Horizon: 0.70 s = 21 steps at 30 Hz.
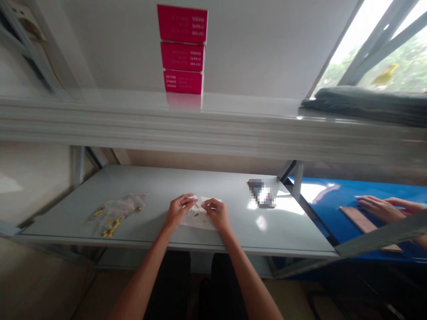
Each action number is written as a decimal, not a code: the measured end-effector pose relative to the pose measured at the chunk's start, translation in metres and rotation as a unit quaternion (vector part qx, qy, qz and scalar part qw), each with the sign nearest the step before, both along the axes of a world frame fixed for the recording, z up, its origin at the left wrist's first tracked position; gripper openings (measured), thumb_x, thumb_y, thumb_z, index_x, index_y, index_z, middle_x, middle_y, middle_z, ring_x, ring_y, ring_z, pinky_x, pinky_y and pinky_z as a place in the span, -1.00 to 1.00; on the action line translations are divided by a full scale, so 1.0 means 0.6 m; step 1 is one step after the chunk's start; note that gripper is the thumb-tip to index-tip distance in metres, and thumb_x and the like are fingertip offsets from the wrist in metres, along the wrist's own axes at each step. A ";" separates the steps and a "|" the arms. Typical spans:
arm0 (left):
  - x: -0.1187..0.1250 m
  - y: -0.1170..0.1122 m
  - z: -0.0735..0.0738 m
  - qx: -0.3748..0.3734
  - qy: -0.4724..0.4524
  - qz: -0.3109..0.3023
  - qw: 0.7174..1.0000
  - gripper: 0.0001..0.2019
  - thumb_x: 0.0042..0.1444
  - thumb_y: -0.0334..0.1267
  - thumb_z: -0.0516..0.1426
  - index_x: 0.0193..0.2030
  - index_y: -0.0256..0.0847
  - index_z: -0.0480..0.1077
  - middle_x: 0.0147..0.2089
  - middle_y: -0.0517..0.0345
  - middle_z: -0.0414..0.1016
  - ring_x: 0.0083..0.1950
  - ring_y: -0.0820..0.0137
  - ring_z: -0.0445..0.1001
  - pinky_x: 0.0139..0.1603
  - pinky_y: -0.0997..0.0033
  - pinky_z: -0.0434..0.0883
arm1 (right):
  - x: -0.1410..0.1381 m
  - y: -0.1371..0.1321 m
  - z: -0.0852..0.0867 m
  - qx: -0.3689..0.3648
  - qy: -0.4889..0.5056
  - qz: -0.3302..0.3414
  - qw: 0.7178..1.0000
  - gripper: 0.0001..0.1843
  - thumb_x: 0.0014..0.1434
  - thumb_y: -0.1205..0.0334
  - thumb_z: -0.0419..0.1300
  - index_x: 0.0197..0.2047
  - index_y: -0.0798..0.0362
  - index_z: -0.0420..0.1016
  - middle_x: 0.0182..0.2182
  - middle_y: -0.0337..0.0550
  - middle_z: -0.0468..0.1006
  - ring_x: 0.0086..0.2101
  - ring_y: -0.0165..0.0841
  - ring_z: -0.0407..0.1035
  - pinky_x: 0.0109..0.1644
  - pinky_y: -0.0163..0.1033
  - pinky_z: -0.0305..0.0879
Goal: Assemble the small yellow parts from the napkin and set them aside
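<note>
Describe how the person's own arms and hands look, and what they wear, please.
Both forearms are bare, with no sleeves, and the left hand and right hand wear no gloves. No watch or bracelet shows at the wrists. The person wears dark trousers.

Yellow pieces (111,226) in a clear bag (123,208), magenta boxes (182,49), blue tabletop (333,222).

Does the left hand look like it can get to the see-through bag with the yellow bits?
Probably yes. The left hand is pinching a small clear packet, but the see-through bag lies close by on the white tabletop. Nothing seems to stand between them, so it would only need to let go and reach over.
</note>
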<state>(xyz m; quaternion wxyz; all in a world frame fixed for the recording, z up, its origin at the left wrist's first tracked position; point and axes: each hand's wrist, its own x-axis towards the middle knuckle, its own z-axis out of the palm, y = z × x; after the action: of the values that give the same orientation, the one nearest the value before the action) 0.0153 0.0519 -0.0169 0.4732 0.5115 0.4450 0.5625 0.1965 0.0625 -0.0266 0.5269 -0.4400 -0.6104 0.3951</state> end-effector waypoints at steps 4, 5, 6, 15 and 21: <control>-0.005 0.000 -0.005 0.002 0.009 0.016 1.000 -0.43 -0.03 -0.08 0.36 0.11 -0.29 0.45 -0.09 -0.09 0.66 -0.06 0.19 0.62 -0.04 0.27 0.52 | 0.003 0.000 0.000 -0.007 0.004 -0.006 1.000 -0.73 0.10 0.04 0.30 -0.39 0.11 0.54 -0.58 -0.25 0.48 -0.59 -0.45 0.28 -0.48 -0.36 0.20; -0.006 0.000 -0.007 0.003 0.011 0.022 1.000 -0.43 -0.03 -0.08 0.36 0.10 -0.29 0.45 -0.13 -0.07 0.66 -0.10 0.21 0.63 -0.08 0.29 0.53 | 0.003 -0.001 0.001 -0.007 0.007 -0.004 1.000 -0.72 0.11 0.04 0.30 -0.39 0.11 0.53 -0.59 -0.26 0.46 -0.59 -0.44 0.28 -0.48 -0.35 0.20; -0.006 0.001 -0.009 0.004 0.014 0.028 1.000 -0.44 -0.04 -0.07 0.37 0.08 -0.29 0.46 -0.16 -0.05 0.66 -0.14 0.23 0.63 -0.10 0.30 0.53 | 0.003 -0.001 0.001 -0.006 0.010 -0.002 1.000 -0.72 0.12 0.03 0.29 -0.38 0.11 0.53 -0.59 -0.26 0.46 -0.59 -0.44 0.27 -0.48 -0.35 0.19; -0.025 -0.029 0.013 0.116 0.197 0.146 0.962 -0.76 0.18 -0.11 0.17 -0.15 -0.20 0.55 -0.14 -0.03 0.65 -0.08 0.20 0.60 0.08 0.19 0.46 | 0.018 -0.005 0.008 0.017 0.079 -0.177 0.981 -0.63 0.23 -0.08 0.19 -0.23 0.10 0.47 -0.53 -0.23 0.52 -0.61 -0.46 0.26 -0.52 -0.37 0.18; -0.194 -0.136 0.003 0.140 0.487 0.391 0.768 -0.71 0.14 -0.32 0.11 -0.02 -0.22 0.53 0.09 -0.16 0.52 0.20 0.02 0.39 0.31 -0.06 0.20 | 0.037 -0.004 0.014 -0.053 0.179 -0.342 0.921 -0.24 0.25 -0.22 0.11 0.31 0.09 0.08 -0.41 -0.16 0.60 -0.68 -0.42 0.32 -0.63 -0.36 0.17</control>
<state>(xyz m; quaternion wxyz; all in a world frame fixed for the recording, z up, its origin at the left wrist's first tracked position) -0.1012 -0.0296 -0.0149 -0.1447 0.5593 0.6934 0.4306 0.2187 0.0601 -0.0182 0.7066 -0.5713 -0.2959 0.2946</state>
